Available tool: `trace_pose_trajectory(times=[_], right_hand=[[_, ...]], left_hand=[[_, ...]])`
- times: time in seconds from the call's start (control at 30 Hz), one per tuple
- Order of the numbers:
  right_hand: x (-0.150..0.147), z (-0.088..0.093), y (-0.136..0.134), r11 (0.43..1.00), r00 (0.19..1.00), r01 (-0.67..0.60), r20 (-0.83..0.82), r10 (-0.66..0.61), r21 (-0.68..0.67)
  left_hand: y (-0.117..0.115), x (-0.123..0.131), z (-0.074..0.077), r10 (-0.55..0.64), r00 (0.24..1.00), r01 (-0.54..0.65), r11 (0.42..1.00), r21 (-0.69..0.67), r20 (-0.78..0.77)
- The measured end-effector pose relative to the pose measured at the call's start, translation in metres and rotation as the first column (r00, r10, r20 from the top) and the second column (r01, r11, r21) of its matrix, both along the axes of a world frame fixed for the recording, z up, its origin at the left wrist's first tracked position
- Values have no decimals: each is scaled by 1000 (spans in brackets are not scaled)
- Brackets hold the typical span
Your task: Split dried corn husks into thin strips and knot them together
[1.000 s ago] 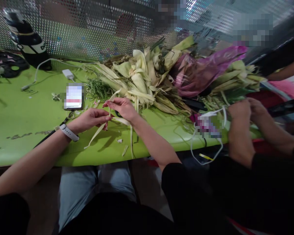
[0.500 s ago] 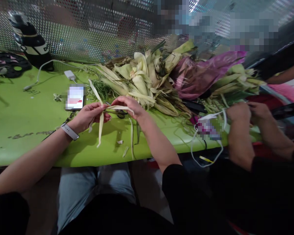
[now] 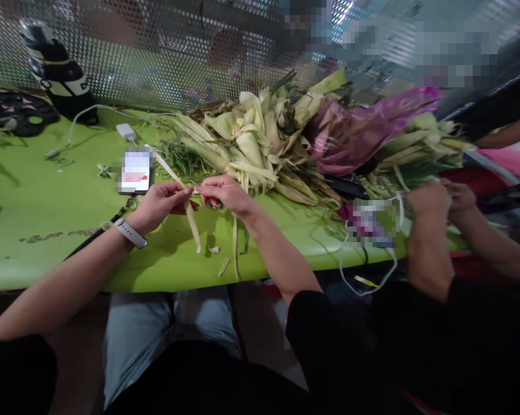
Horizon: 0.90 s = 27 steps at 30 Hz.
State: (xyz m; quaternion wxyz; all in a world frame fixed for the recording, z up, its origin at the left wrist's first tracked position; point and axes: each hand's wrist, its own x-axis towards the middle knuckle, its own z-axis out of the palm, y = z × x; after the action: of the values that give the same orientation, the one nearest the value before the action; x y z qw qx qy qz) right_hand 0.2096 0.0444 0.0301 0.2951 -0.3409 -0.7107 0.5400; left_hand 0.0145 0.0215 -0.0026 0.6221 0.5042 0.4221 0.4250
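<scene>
The left hand (image 3: 158, 204) is pinching a pale husk strip (image 3: 192, 225) between thumb and fingers. One end of the strip is extending up toward the phone (image 3: 134, 173); the other is hanging down in front of the fingertips. The right hand (image 3: 225, 193) is gripping a pair of scissors (image 3: 217, 203), with a dark handle loop showing below the fingers and the tip pointing toward the left hand. The blades are too small to read as parted or closed. Both hands are working just above the front part of the green worktop (image 3: 39, 190). A second strip (image 3: 236, 248) is lying below the right hand, reaching the front edge. Behind the hands, a heap of corn husks (image 3: 251, 147) is resting against a purple plastic bag (image 3: 344, 138). Green strands (image 3: 177, 155) are lying left of the heap. A black bottle (image 3: 65, 83) is standing at the rear left.
</scene>
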Motion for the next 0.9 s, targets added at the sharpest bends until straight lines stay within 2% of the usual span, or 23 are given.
trace_pose_trajectory(times=[0.1, 0.2, 0.27, 0.33, 0.4, 0.5, 0.6, 0.7, 0.8, 0.9], right_hand=[[-5, -6, 1, 995, 989, 93, -109, -96, -38], [-3, -15, 10, 958, 940, 220, -224, -259, -187], [-1, -20, 15, 929, 926, 263, -202, -319, -262], [-1, -21, 17, 933, 951, 231, -140, -277, -277], [-3, -22, 14, 946, 981, 126, -103, -163, -298], [-8, -25, 11, 943, 991, 20, -122, -64, -333], [-12, -28, 10, 964, 987, 85, -108, -115, -254], [-10, -24, 8, 979, 989, 147, 9, -147, -143], [-5, -16, 6, 988, 989, 108, 114, -96, -107], [-2, -12, 4, 988, 989, 105, 119, -92, -115]], left_hand=[[0, 2, -2, 74, 994, -74, 997, 3, 81], [1, 3, -1, 128, 966, -128, 992, -12, 224], [2, 2, 0, 123, 948, -127, 992, -6, 294], [2, 1, 1, 112, 942, -126, 992, 26, 316], [3, 1, 0, 128, 944, -149, 988, 47, 303], [4, 0, -2, 163, 950, -186, 980, 65, 267], [5, 0, -4, 192, 954, -221, 969, 109, 230], [7, 0, -6, 232, 953, -257, 960, 112, 196], [8, -1, -8, 259, 951, -272, 960, 63, 167], [10, -3, -8, 263, 949, -272, 962, 31, 173]])
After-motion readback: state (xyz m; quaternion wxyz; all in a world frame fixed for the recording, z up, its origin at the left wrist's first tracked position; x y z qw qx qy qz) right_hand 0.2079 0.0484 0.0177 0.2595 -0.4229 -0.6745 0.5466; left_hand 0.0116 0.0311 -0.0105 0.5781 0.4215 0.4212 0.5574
